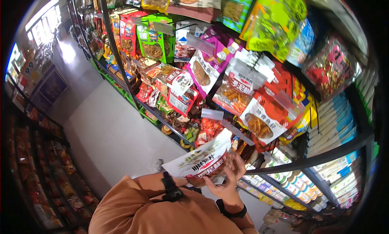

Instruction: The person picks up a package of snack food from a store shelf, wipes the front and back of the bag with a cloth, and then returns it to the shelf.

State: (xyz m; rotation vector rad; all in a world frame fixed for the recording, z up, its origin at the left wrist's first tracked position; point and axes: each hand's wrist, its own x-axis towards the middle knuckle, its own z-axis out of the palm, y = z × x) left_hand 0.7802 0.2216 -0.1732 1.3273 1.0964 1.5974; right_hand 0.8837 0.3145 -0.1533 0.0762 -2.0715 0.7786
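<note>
A white and dark red snack bag (198, 157) is held up tilted in front of my body, beside the shelf edge. My right hand (227, 178) grips its right end, thumb along the lower edge and fingers curled against the side. Coming in from the left, my left forearm, with a black watch on the wrist, reaches to the bag's lower edge. There my left hand (194, 181) shows only in part; its fingers are hidden by the bag. A black band (231, 209) circles my right wrist.
Snack bags hang on hooks with clear price tags, among them an orange and white bag (261, 122), a purple bag (206, 69) and a green bag (156, 41). Behind my bag run loose packets (208, 128) on a shelf. Grey floor (105, 140) lies left; another rack (44, 169) stands beyond.
</note>
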